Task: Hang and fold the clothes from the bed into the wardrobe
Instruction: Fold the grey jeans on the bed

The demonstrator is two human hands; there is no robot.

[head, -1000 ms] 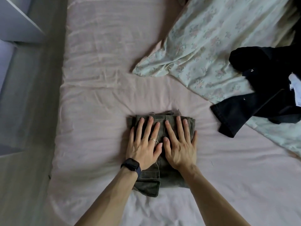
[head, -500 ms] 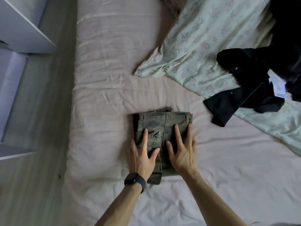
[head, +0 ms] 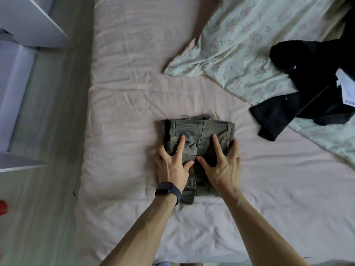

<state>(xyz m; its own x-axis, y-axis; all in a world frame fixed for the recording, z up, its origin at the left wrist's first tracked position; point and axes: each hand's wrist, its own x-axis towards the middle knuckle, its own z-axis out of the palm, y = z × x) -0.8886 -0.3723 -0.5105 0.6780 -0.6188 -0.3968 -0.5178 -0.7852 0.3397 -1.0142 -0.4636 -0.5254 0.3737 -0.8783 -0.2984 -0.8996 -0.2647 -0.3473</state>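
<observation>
Fingers of my left hand and right hand spread on the folded olive-green trousers, outer ones hooked over its sides, bundle mid-bed on the wrinkled pink sheet, black garment well apart on pale floral quilt

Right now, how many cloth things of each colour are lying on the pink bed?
Olive green: 1, the folded trousers
Black: 1, the heap of black clothes; I cannot tell how many pieces it holds
Pale floral: 1, the floral cover
Total: 3
</observation>
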